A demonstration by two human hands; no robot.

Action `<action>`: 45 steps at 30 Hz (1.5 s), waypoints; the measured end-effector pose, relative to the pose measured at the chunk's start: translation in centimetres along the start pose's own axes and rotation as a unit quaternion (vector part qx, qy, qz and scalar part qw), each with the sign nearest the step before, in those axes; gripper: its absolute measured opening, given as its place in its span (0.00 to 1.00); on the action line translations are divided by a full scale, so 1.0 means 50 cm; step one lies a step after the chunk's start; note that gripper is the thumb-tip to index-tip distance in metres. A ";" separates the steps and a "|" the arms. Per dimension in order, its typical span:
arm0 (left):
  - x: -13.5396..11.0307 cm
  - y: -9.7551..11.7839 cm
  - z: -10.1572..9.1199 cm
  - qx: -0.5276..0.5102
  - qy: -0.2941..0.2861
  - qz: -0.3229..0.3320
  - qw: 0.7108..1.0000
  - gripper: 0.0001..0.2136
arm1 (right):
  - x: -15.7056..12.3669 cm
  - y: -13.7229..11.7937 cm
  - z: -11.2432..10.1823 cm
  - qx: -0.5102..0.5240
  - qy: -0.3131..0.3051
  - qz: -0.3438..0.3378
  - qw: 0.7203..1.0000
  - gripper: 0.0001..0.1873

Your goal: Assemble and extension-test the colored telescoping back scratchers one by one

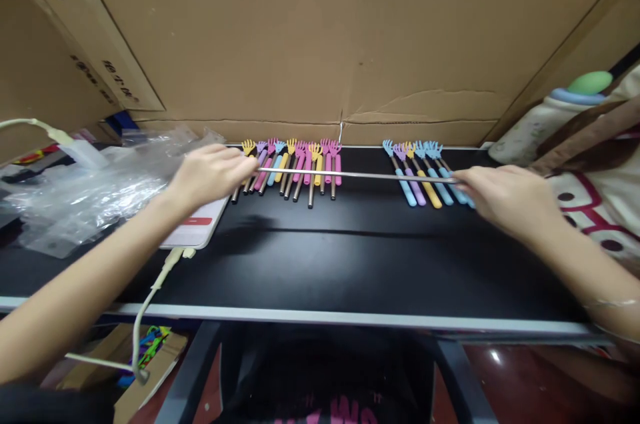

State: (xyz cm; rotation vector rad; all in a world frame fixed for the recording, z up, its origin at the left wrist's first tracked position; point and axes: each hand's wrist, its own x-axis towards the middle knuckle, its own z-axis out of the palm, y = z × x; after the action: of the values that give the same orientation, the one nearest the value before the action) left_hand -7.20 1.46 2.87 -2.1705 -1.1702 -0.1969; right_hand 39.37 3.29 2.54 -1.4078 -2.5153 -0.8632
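Between both hands a thin metal rod stretches level above the black table [340, 277]; it looks like a telescopic back scratcher pulled out long, its two ends hidden in my fists. My left hand [210, 174] is closed around one end, over the left row of back scratchers. My right hand [505, 197] grips the other end, by the right row. In the left row, several back scratchers [319, 167] in pink, yellow, blue and purple lie side by side. The right row holds several more [429, 191] with blue, purple and yellow handles. The rod [357, 175] passes over both rows.
Crumpled clear plastic bags [95, 191] and a white tablet-like device [200, 227] with a cable [137, 331] lie at left. Cardboard walls [320, 31] enclose the back. At right stand a white bottle [533, 121] and a patterned cloth bag [600, 211].
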 end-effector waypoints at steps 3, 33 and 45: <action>0.054 0.093 -0.025 -0.064 0.023 0.060 0.996 0.17 | 0.038 -0.099 -0.016 0.028 0.036 -0.086 0.995 0.18; 0.006 0.006 -0.008 0.161 0.275 0.134 0.938 0.13 | 0.021 -0.029 0.006 -0.126 0.225 -0.104 0.961 0.18; -0.084 -0.104 0.009 0.181 0.260 0.131 0.940 0.14 | -0.057 0.114 0.045 -0.183 0.256 -0.110 0.943 0.16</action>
State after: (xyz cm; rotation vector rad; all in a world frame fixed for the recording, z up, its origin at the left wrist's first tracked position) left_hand -13.88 0.85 3.22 -1.7704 -0.5596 -0.3785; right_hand 45.94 4.65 1.98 -0.8218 -2.1967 -1.5691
